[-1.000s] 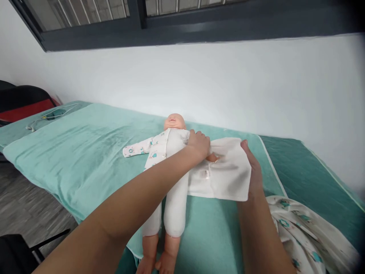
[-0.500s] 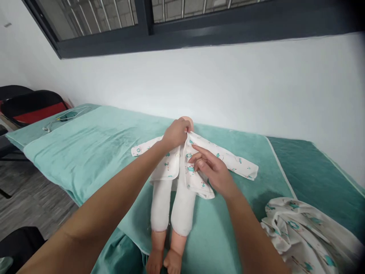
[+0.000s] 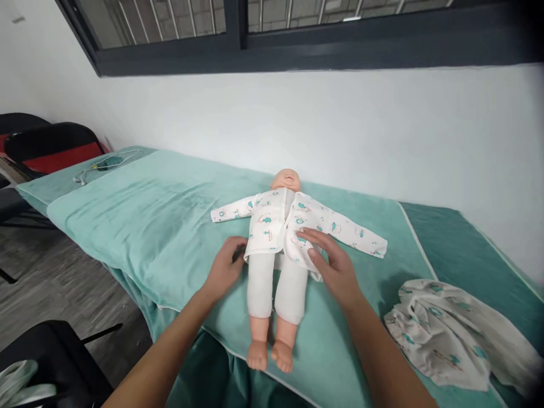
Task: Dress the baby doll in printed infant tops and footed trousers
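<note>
A right hand (image 3: pixel 334 263), fingers loosely spread, touches the front of a patterned jacket (image 3: pixel 267 224); a left hand (image 3: pixel 225 269) curls at its hem, pinch unclear. One doll (image 3: pixel 261 286) lies face-up, two feet by the near edge of a green sheet (image 3: pixel 170 195), open leftward; one crumpled cloth (image 3: pixel 442 334) lies right.

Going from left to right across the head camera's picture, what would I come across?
Black-and-red chair → left hand → the doll's head → right hand → crumpled printed cloth.
</note>
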The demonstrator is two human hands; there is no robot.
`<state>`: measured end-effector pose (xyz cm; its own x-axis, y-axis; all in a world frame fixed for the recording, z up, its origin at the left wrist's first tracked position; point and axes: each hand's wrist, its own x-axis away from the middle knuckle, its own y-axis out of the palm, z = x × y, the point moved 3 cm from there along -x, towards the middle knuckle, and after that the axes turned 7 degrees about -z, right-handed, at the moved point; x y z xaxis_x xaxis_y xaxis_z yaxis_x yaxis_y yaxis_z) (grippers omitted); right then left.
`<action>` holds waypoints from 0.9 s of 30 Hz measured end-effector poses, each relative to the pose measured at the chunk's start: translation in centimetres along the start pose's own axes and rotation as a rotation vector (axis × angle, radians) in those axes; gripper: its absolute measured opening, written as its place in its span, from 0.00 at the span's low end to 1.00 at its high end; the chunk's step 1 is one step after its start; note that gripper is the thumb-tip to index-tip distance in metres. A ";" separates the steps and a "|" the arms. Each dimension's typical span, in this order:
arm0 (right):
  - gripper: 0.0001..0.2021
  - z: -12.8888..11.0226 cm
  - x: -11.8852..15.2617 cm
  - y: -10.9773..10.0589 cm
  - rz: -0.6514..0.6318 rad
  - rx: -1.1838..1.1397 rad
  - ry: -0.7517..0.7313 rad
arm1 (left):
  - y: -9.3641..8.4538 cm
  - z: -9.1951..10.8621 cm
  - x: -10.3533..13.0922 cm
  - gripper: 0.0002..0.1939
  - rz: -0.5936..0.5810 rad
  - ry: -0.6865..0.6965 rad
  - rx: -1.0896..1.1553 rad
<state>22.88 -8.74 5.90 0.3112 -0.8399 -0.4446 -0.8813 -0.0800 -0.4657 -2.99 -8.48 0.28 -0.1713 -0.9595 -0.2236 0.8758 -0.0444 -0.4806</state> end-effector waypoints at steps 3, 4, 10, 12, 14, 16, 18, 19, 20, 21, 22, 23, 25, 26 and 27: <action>0.22 0.7 3.1 0.5 0.053 -0.064 0.134 | -0.1 0.0 1.7 0.23 -0.106 0.057 -0.150; 0.24 0.9 4.1 0.7 0.076 -0.062 0.182 | 0.0 0.1 1.7 0.22 -0.106 0.041 -0.207; 0.22 1.5 6.2 1.8 0.263 0.274 0.507 | 0.9 0.5 0.4 0.10 0.015 -0.061 -0.411; 0.20 1.2 5.7 2.2 0.220 0.389 0.585 | 0.9 0.5 0.4 0.09 0.053 -0.051 -0.405; 0.20 0.8 5.2 2.5 0.176 0.475 0.652 | 0.7 0.2 0.6 0.07 0.084 -0.040 -0.382; 0.20 0.4 5.2 2.7 0.169 0.535 0.689 | 0.4 -0.1 1.0 0.07 0.115 -0.038 -0.351; 0.20 0.0 5.5 2.7 0.187 0.575 0.710 | 0.2 -0.3 1.3 0.09 0.139 -0.042 -0.337; 0.20 -0.1 5.8 2.8 0.202 0.588 0.714 | 0.1 -0.4 1.4 0.08 0.149 -0.044 -0.337; 0.20 -0.2 6.0 2.8 0.220 0.592 0.714 | 0.1 -0.4 1.5 0.07 0.159 -0.048 -0.333; 0.19 -0.1 6.3 2.7 0.241 0.582 0.704 | 0.0 -0.5 1.5 0.06 0.171 -0.054 -0.319; 0.19 -0.1 6.5 2.6 0.271 0.554 0.679 | 0.0 -0.5 1.6 0.05 0.185 -0.059 -0.288; 0.20 0.0 6.6 2.5 0.306 0.507 0.637 | -0.1 -0.6 1.6 0.06 0.200 -0.059 -0.239; 0.23 0.3 6.7 2.1 0.325 0.334 0.524 | -0.3 -0.7 1.7 0.11 0.224 -0.033 -0.090; 0.25 0.4 6.7 1.9 0.303 0.215 0.459 | -0.3 -0.9 1.7 0.13 0.229 -0.012 -0.004; 0.26 0.5 6.6 1.6 0.270 0.089 0.396 | -0.4 -1.0 1.6 0.15 0.232 0.007 0.077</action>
<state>23.68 -14.15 1.78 -0.0988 -0.9655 -0.2411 -0.8729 0.2004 -0.4449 -4.09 -9.74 -0.74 0.0356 -0.9445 -0.3266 0.9238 0.1558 -0.3498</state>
